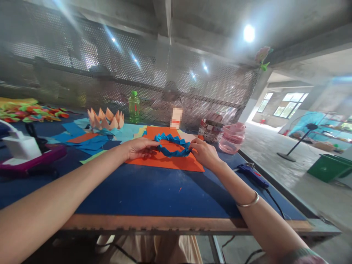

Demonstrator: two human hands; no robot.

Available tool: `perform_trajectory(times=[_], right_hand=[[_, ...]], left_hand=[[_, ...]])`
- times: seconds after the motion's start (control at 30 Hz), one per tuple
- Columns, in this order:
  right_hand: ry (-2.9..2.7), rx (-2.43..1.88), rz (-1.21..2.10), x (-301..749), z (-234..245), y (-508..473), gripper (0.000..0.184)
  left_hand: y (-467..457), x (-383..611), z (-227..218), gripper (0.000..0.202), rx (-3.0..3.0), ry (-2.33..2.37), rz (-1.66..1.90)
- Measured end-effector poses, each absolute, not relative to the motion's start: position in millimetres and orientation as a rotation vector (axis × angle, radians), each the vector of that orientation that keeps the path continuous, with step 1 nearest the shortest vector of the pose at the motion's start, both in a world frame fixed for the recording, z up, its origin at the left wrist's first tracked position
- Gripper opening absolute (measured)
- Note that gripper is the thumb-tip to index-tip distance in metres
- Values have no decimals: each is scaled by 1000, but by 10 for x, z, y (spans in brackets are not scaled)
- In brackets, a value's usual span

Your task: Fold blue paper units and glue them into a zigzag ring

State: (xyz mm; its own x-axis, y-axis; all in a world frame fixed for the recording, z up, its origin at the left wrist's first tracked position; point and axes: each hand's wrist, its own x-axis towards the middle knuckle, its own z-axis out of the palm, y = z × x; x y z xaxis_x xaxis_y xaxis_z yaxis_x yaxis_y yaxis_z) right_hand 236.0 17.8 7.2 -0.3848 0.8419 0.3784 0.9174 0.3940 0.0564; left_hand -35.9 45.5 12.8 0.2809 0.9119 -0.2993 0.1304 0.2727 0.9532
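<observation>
A ring of folded blue paper (176,152) with a zigzag edge is held level between my two hands. My left hand (143,148) pinches its left side, and my right hand (203,151) grips the right side with thumb and fingers. Below the ring lie sheets of orange paper (189,165) on the blue table. To the left behind my left hand stands a pale orange paper crown (106,120) with pointed tips, beside loose blue paper strips (90,145).
A blue glue gun (253,175) with a cord lies at the right. A pink plastic jar (232,137) and a woven basket (210,131) stand behind my right hand. A green bottle (134,107), a white plug adapter (18,145) and colourful paper pieces (33,112) are further left.
</observation>
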Motion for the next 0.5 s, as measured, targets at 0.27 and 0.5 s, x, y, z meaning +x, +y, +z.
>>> perform_trajectory(times=[0.27,0.5], right_hand=[[-2320,-1582,-290,2475,2,279,35],[-2242,-1308,-115,2344,60,203,23]], left_hand=[[439,-338,71,44,1523,1393,799],[445,-322,60,40,2286,1328,1156]])
